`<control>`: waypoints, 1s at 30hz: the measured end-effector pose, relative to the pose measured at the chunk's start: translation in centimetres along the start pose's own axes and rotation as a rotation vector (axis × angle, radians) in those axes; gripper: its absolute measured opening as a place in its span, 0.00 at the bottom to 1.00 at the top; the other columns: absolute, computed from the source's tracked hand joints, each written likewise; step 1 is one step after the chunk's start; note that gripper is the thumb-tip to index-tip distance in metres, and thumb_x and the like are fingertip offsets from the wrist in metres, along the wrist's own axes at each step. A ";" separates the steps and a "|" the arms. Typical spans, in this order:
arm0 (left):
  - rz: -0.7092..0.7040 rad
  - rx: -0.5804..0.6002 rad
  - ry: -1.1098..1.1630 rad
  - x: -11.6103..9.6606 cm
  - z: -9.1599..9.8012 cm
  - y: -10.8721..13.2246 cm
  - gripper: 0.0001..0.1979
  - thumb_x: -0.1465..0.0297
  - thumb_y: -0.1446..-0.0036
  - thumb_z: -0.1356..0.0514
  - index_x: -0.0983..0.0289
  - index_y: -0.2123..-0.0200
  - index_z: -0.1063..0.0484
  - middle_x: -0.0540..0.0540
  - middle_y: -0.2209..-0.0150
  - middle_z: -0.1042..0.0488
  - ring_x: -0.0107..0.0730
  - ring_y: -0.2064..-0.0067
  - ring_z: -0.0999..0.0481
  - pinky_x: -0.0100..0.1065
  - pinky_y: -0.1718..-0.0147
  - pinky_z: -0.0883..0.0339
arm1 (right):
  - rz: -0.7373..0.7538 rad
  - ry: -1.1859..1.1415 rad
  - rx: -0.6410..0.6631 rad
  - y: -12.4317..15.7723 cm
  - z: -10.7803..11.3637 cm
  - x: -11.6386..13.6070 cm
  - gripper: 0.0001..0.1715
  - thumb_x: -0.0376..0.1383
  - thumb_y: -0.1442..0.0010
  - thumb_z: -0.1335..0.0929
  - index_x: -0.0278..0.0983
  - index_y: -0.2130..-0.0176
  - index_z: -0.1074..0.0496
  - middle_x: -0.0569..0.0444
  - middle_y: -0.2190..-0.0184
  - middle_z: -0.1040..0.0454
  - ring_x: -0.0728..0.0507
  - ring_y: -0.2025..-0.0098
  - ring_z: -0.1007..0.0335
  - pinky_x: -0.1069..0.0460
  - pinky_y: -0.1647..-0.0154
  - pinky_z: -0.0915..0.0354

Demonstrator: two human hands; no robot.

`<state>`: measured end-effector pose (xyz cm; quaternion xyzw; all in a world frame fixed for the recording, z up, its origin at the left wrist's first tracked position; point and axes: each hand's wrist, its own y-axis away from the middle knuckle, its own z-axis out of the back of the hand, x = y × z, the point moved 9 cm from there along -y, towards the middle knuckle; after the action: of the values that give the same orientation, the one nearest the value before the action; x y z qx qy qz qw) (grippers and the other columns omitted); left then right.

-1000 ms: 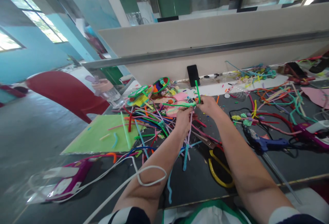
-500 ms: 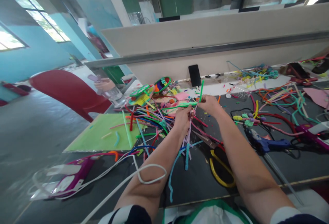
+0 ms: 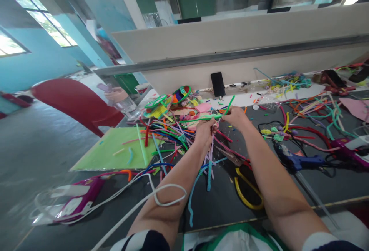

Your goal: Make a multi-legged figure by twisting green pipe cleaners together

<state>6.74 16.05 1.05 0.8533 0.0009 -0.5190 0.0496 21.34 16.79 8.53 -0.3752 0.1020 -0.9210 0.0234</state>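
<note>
A bright green pipe cleaner [image 3: 230,105] runs between my two hands, its right end sticking up at a slant and its left part lying out level. My left hand [image 3: 204,132] is closed on it. Below that hand hang lilac pipe cleaners [image 3: 211,149]; whether the fingers also grip them is hidden. My right hand [image 3: 235,117] pinches the green pipe cleaner close by, at its bend. Under and left of my hands spreads a pile of coloured pipe cleaners [image 3: 167,132]. Yellow-handled scissors [image 3: 248,201] lie beside my right forearm.
A green sheet [image 3: 115,151] lies left, with a purple glue gun [image 3: 83,201] and white cord [image 3: 127,220] before it. A blue glue gun [image 3: 305,162] lies right. A phone [image 3: 218,84] leans on the partition [image 3: 184,74]. A bottle [image 3: 122,103] stands near the red chair [image 3: 77,101].
The upright end of the green pipe cleaner has tipped over to the right. My right hand has shifted slightly; my left hand is in nearly the same place.
</note>
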 end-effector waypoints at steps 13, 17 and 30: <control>0.000 -0.005 -0.020 -0.4 0.1 0.0 0.16 0.66 0.63 0.30 0.67 0.79 0.34 0.47 0.85 0.37 0.21 0.85 0.37 0.24 0.87 0.51 | 0.003 -0.124 -0.014 -0.2 -0.1 -0.3 0.01 0.32 0.57 0.31 0.37 0.76 0.29 0.55 0.78 0.25 0.45 0.72 0.30 0.54 0.72 0.40; 0.014 -0.003 -0.017 -0.5 0.1 0.0 0.16 0.66 0.63 0.30 0.68 0.79 0.34 0.47 0.85 0.37 0.21 0.85 0.37 0.24 0.87 0.52 | -0.002 -0.271 -0.001 -0.4 -0.6 -0.8 0.04 0.31 0.56 0.32 0.37 0.76 0.33 0.57 0.80 0.25 0.46 0.73 0.27 0.55 0.73 0.38; 0.020 0.039 -0.015 -1.1 -0.3 0.2 0.16 0.66 0.62 0.29 0.67 0.78 0.33 0.48 0.83 0.34 0.20 0.84 0.36 0.24 0.87 0.49 | -0.045 -0.628 0.050 -1.0 -1.7 -1.7 0.11 0.25 0.58 0.33 0.37 0.72 0.35 0.57 0.78 0.26 0.45 0.72 0.25 0.53 0.70 0.32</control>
<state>6.49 15.95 2.20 0.8502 -0.0180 -0.5247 0.0381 21.46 18.23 6.36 -0.6428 0.0591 -0.7625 0.0426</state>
